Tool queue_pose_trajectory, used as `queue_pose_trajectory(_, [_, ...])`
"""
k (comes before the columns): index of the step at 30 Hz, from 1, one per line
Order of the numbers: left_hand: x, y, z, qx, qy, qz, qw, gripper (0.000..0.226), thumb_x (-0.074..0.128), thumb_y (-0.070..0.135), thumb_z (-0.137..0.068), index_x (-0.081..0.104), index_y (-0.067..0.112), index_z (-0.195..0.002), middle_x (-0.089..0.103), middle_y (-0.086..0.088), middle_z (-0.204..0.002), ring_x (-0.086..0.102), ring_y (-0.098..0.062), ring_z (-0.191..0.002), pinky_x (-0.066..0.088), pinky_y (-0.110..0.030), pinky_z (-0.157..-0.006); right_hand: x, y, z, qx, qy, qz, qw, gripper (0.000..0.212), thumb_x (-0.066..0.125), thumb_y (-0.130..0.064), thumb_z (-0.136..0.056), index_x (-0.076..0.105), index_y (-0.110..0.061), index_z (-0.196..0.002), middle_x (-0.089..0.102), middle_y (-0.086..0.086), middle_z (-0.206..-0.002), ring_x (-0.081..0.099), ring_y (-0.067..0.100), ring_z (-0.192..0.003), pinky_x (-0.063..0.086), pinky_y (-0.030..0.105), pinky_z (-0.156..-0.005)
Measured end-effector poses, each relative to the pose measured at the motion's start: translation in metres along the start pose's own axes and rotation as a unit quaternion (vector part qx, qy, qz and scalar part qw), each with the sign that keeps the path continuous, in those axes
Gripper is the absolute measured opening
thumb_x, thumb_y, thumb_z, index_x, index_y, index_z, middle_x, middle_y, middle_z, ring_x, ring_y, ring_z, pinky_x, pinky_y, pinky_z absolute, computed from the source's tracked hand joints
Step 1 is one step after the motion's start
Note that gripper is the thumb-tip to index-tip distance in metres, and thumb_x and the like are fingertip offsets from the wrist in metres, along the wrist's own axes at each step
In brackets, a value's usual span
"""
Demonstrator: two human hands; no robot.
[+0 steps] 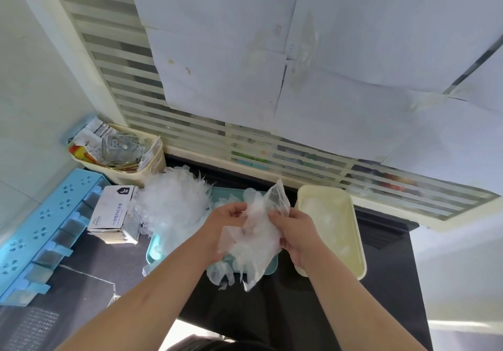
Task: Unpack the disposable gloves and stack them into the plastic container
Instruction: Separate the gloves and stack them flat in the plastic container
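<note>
1. Left hand (226, 225): my fingers are curled round the left side of the glove bundle (258, 236). The grasp is closed on the bundle.

2. Right hand (296, 230): my fingers and thumb pinch the right side of the same bundle, just below its raised upper flap. This grasp is also closed on the bundle.

3. Glove bundle: a crumpled mass of clear film, held between both hands above the teal tray (155, 250). Its lower ends hang down past the tray's near rim. I cannot tell where the wrapper ends and the gloves begin.

4. Plastic container (356, 230): cream, rectangular, standing just right of the tray, near the counter's right edge. Some clear gloves (324, 211) lie inside it toward its far end.

5. Loose glove pile (174, 203): a heap of clear gloves covering the tray's far-left part and spilling over its left rim.

6. Glove box (113, 211): white cardboard, left of the pile and touching it.

7. Cream bin (152, 171): at the counter's far-left corner, filled with wrappers.

8. Blue rack (40, 230): lies along the counter's left edge.

9. Counter (272, 309): dark surface carrying all of the above.
</note>
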State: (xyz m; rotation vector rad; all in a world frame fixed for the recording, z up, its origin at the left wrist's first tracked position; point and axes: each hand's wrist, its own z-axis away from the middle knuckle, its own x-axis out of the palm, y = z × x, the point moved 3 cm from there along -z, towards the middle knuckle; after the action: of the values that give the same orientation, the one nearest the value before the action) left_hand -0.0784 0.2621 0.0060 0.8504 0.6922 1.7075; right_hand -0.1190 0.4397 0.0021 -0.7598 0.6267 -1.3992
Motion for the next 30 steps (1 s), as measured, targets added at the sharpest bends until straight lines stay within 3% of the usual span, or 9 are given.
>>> queue_pose_trajectory(2, [-0.005, 0.002, -0.002, 0.003, 0.017, 0.002, 1.0, 0.025, 0.072, 0.004, -0.091, 0.072, 0.002, -0.116, 0.072, -0.015, -0.097, 0.068, -0.023, -0.08, 0.059, -0.031, -0.073, -0.005, -0.005, -0.004, -0.007, 0.021, -0.003, 1.0, 0.021, 0.076, -0.021, -0.098, 0.071, -0.013, -0.117, 0.079, 0.01, -0.109, 0.076, 0.032, -0.101, 0.065, 0.05, -0.088])
queue_pose_trajectory(4, [-0.01, 0.006, -0.008, -0.01, 0.047, 0.081, 0.996, 0.026, 0.07, 0.011, -0.096, 0.067, -0.006, -0.115, 0.065, -0.018, -0.097, 0.062, -0.025, -0.084, 0.059, -0.034, -0.08, -0.011, -0.007, -0.008, -0.008, 0.046, 0.004, 0.999, 0.02, 0.077, -0.024, -0.097, 0.072, -0.016, -0.115, 0.077, 0.009, -0.11, 0.074, 0.032, -0.102, 0.063, 0.053, -0.093])
queue_pose_trajectory(9, [-0.013, 0.015, -0.013, -0.021, 0.093, 0.198, 0.976, 0.036, 0.076, 0.043, -0.092, 0.069, 0.008, -0.101, 0.058, -0.008, -0.08, 0.063, -0.022, -0.075, 0.06, -0.041, -0.086, -0.014, -0.006, -0.014, 0.011, 0.054, -0.039, 0.998, 0.022, 0.08, -0.024, -0.095, 0.073, -0.011, -0.111, 0.078, 0.011, -0.109, 0.075, 0.034, -0.102, 0.063, 0.052, -0.093])
queue_pose_trajectory(11, [-0.01, 0.015, -0.012, -0.021, 0.041, 0.245, 0.968, 0.042, 0.08, 0.044, -0.087, 0.072, 0.008, -0.107, 0.064, -0.01, -0.089, 0.064, -0.023, -0.084, 0.057, -0.041, -0.091, -0.013, -0.006, -0.015, 0.022, 0.045, -0.063, 0.997, 0.024, 0.079, -0.023, -0.096, 0.072, -0.008, -0.114, 0.079, 0.012, -0.109, 0.075, 0.034, -0.103, 0.063, 0.052, -0.093])
queue_pose_trajectory(15, [0.0, 0.009, -0.014, -0.027, -0.029, 0.194, 0.98, 0.053, 0.086, 0.029, -0.082, 0.069, 0.01, -0.128, 0.065, -0.01, -0.115, 0.061, -0.027, -0.11, 0.054, -0.042, -0.098, -0.012, -0.003, -0.019, 0.025, 0.015, -0.04, 0.999, 0.028, 0.079, -0.028, -0.096, 0.074, -0.009, -0.116, 0.08, 0.011, -0.11, 0.076, 0.034, -0.106, 0.061, 0.053, -0.097])
queue_pose_trajectory(20, [0.004, 0.025, -0.025, -0.021, 0.0, 0.129, 0.991, 0.022, 0.081, 0.026, -0.087, 0.074, 0.021, -0.107, 0.074, -0.004, -0.104, 0.068, -0.021, -0.094, 0.059, -0.034, -0.078, -0.016, -0.008, -0.024, 0.018, -0.007, -0.017, 1.0, 0.026, 0.079, -0.025, -0.096, 0.075, -0.007, -0.114, 0.081, 0.011, -0.107, 0.077, 0.034, -0.104, 0.062, 0.054, -0.095])
queue_pose_trajectory(24, [0.013, 0.036, -0.031, -0.036, -0.026, 0.045, 0.998, 0.029, 0.074, 0.024, -0.095, 0.07, 0.014, -0.122, 0.075, -0.008, -0.115, 0.077, -0.017, -0.086, 0.062, -0.033, -0.069, -0.015, -0.014, -0.029, -0.001, -0.03, 0.039, 0.999, 0.029, 0.079, -0.031, -0.095, 0.077, -0.009, -0.112, 0.08, 0.014, -0.108, 0.076, 0.037, -0.105, 0.061, 0.058, -0.096])
queue_pose_trajectory(27, [0.019, 0.035, -0.035, -0.059, -0.058, 0.0, 0.997, 0.046, 0.086, 0.027, -0.084, 0.069, 0.015, -0.125, 0.077, -0.009, -0.114, 0.078, -0.025, -0.097, 0.063, -0.039, -0.075, -0.012, -0.022, -0.033, -0.043, -0.014, 0.064, 0.997, 0.024, 0.078, -0.031, -0.096, 0.077, -0.013, -0.111, 0.081, 0.01, -0.1, 0.078, 0.033, -0.099, 0.063, 0.054, -0.093])
queue_pose_trajectory(30, [0.022, 0.03, -0.041, -0.044, -0.067, -0.06, 0.995, 0.043, 0.088, 0.02, -0.082, 0.071, 0.013, -0.12, 0.079, -0.007, -0.1, 0.075, -0.021, -0.08, 0.055, -0.029, -0.059, -0.01, -0.035, -0.033, -0.096, 0.021, 0.097, 0.99, 0.023, 0.082, -0.031, -0.092, 0.076, -0.019, -0.111, 0.081, 0.003, -0.098, 0.078, 0.026, -0.096, 0.065, 0.047, -0.088])
